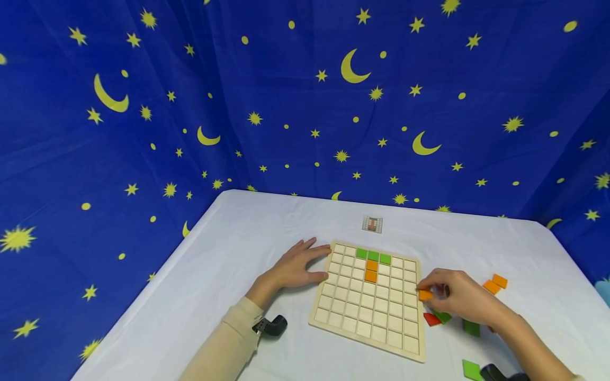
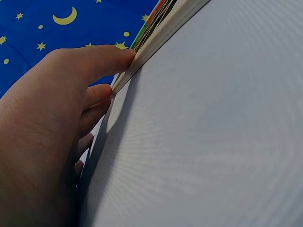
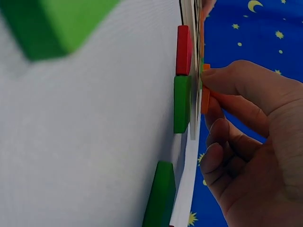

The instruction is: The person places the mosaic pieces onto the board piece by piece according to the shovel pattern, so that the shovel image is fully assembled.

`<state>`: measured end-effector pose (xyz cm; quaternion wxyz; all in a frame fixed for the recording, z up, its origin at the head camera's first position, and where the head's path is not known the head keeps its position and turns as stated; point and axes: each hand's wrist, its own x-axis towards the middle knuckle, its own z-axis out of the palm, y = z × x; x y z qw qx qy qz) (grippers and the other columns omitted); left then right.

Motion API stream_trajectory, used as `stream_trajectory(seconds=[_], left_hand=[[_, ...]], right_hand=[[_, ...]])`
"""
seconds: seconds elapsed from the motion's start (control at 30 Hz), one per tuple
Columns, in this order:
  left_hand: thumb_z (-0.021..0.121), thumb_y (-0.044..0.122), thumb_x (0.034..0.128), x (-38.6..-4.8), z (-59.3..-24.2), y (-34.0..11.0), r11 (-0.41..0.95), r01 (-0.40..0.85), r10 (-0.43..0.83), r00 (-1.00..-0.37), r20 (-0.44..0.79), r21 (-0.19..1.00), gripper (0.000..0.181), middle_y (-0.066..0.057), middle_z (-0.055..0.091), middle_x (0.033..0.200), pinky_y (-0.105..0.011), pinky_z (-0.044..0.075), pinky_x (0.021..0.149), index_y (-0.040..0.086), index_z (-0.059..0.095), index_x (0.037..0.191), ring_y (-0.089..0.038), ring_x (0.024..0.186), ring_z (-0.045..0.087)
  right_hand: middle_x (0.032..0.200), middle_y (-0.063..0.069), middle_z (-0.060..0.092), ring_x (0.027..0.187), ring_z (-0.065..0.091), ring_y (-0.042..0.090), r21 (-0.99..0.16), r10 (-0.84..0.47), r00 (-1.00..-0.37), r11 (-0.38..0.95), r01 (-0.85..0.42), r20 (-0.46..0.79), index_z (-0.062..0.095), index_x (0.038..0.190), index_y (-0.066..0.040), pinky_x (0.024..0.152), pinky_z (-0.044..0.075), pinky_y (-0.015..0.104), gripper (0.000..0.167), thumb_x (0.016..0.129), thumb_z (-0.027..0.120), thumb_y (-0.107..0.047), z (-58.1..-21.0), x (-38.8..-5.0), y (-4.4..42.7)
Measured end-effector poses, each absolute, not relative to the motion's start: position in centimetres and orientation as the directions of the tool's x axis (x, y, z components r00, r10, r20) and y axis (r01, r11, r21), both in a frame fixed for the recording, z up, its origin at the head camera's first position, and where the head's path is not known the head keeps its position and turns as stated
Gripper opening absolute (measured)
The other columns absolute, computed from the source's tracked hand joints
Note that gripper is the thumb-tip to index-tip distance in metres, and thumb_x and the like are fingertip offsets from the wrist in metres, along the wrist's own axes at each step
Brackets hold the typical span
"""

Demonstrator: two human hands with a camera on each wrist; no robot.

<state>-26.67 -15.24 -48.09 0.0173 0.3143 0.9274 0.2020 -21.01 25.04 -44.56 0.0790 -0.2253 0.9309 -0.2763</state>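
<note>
Orange tile (image 1: pixel 425 296): I see it pinched between thumb and finger of the right hand (image 1: pixel 462 296), at the right edge of the board (image 1: pixel 366 300); whether it touches the rim, I cannot tell. It looks square, so I find no long axis. From those fingertips, the two orange squares (image 1: pixel 370 275) in the grid lie leftward and slightly farther off. The left hand (image 1: pixel 296 265), fingers spread, touches the opposite edge, well apart from the tile.

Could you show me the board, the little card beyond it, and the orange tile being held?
Board (image 1: pixel 366 300): head view, on a bare square near its middle.
Card (image 1: pixel 372 224): head view, middle of its face.
Held tile (image 1: pixel 425 296): head view, on its uncovered orange face.
</note>
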Motion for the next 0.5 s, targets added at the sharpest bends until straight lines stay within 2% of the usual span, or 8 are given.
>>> stream_trajectory(seconds=[0.5], left_hand=[[0.056, 0.06, 0.0882, -26.63, -48.2, -15.29, 0.711, 0.585, 0.596, -0.796, 0.107, 0.39, 0.069, 0.013, 0.035, 0.151, -0.041, 0.008, 0.117, 0.025, 0.042, 0.147, -0.021, 0.144, 0.014]], right_hand=[[0.084, -0.01, 0.058, 0.069, 0.051, 0.01, -0.551, -0.525, -0.851, 0.709, -0.44, 0.004, 0.072, 0.103, -0.02, 0.054, 0.041, 0.024, 0.029, 0.075, 0.081, -0.02, -44.66, -21.45, 24.22]])
